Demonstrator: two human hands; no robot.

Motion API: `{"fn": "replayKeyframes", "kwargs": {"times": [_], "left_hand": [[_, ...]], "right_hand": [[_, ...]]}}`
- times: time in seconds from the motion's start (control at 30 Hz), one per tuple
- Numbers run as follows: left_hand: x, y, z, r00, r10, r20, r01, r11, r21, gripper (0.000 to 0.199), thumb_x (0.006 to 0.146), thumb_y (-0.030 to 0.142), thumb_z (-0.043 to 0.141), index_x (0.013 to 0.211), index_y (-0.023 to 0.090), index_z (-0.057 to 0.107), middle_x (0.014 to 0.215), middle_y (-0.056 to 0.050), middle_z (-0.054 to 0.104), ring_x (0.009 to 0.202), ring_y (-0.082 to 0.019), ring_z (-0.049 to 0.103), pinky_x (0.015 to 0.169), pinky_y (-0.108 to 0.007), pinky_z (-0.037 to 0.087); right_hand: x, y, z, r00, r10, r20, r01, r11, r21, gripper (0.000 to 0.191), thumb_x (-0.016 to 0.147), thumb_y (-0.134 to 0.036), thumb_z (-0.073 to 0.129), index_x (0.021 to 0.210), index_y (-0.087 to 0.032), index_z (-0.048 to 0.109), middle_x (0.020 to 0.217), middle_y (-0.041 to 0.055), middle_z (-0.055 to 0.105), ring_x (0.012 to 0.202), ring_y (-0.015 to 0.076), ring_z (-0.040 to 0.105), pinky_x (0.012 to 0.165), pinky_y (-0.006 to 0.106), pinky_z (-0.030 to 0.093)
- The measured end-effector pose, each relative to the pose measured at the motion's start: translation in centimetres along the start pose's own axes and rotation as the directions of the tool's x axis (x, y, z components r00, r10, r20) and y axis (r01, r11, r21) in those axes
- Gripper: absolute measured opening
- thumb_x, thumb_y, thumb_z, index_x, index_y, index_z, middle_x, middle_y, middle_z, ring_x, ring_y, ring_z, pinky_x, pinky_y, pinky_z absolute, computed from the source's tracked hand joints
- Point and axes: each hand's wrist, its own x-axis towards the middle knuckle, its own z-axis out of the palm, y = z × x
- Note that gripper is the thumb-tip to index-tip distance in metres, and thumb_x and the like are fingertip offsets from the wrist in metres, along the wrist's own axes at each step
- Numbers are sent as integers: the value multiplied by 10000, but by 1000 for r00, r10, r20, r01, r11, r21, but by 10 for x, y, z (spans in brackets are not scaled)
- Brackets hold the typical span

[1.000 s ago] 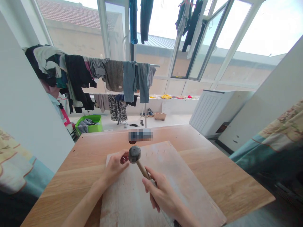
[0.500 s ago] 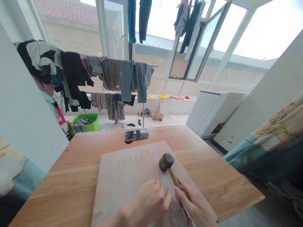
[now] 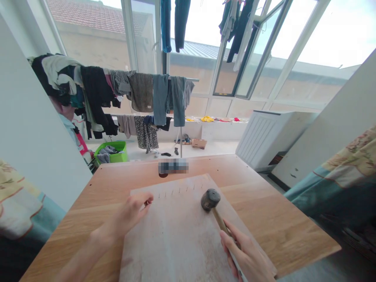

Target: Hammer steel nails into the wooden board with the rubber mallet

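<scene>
My right hand (image 3: 245,248) is wrapped round the wooden handle of a mallet (image 3: 210,199) with a dark, blocky head. The head is over the right part of a pale wooden board (image 3: 176,243). My left hand (image 3: 136,209) is at the board's far left, with thumb and fingers pinched together. Whatever small thing is between those fingertips is too hidden to make out. Just right of them, a row of several thin nails (image 3: 179,190) stands upright along the board's far side. A few small dark dots mark the board nearer to me.
The board lies on a wood-grain table (image 3: 264,211). A blurred-out flat object (image 3: 173,166) rests near the table's far edge, beside a dark round hole. Beyond are a laundry rack with clothes (image 3: 141,92), a green basket (image 3: 119,156) and a white cabinet-like unit (image 3: 258,137).
My left hand has moved left and away from me, from the board's near middle to the left end of the nail row. My right hand keeps its hold on the mallet, nearly unmoved.
</scene>
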Motion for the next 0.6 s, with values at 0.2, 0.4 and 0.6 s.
{"fn": "replayKeyframes", "kwargs": {"times": [0.2,0.4,0.6], "left_hand": [[11,-9,-12,999,-33,1,33,999,-37,106,852,174,503,806,214,590,787,3,657,733,-163,625,702,-259,455],[22,-2,-10,998,-56,17,58,992,-111,129,826,175,517,864,214,633,782,-6,681,725,-167,659,709,-264,492],[15,-19,11,978,-203,-49,172,915,-365,197,841,293,604,1017,216,647,892,-20,769,824,-177,727,773,-285,567]], "right_hand": [[1,1,1,1000,-9,1,9,1000,5,673,855,-608,578,1354,-156,577,633,-34,542,314,113,484,257,215,353],[0,-1,1,1000,-13,5,13,1000,-10,656,867,-595,563,1350,-151,570,626,-38,542,313,105,485,260,204,319],[-1,-2,1,1000,-22,12,22,1000,18,667,859,-591,580,1346,-136,560,622,-48,533,305,98,474,258,206,329]]}}
